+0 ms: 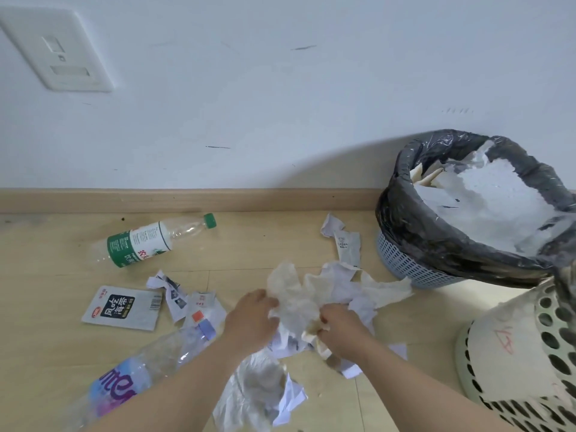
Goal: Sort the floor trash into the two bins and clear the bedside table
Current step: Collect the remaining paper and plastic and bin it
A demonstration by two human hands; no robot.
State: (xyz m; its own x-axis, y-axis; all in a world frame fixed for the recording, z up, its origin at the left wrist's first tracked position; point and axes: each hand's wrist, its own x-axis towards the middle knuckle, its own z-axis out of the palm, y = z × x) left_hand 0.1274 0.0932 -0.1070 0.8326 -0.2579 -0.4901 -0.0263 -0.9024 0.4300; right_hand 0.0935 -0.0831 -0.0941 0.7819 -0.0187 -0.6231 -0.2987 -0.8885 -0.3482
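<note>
- Gripping a crumpled tissue (293, 294) from both sides, the left hand (249, 319) is curling its fingers round the left edge, and the right hand (341, 327) is pinching the lower right edge.
- The tissue is sitting over a heap of paper scraps (352, 294) on the floor (280, 241), a little in front of the baseboard (218, 199) along the floor's back edge; whether it is resting on the heap or lifted I cannot tell.
- A bottle with a green cap (140, 241) is lying on its side close to the baseboard, left of the heap and well apart from the hands.
- A snack packet (123, 308) is lying flat, left of the left hand, with torn paper bits between them.
- A bottle with a purple label (124, 385) is lying beside the left forearm, toward the near left corner.
- A second tissue (252, 391) is lying between the two forearms.
- A blue bin (402, 260) with a black liner (436, 238) is standing at the right, by the baseboard, holding white paper.
- A white bin (498, 353) with round holes is standing just beside it, nearer the person.
</note>
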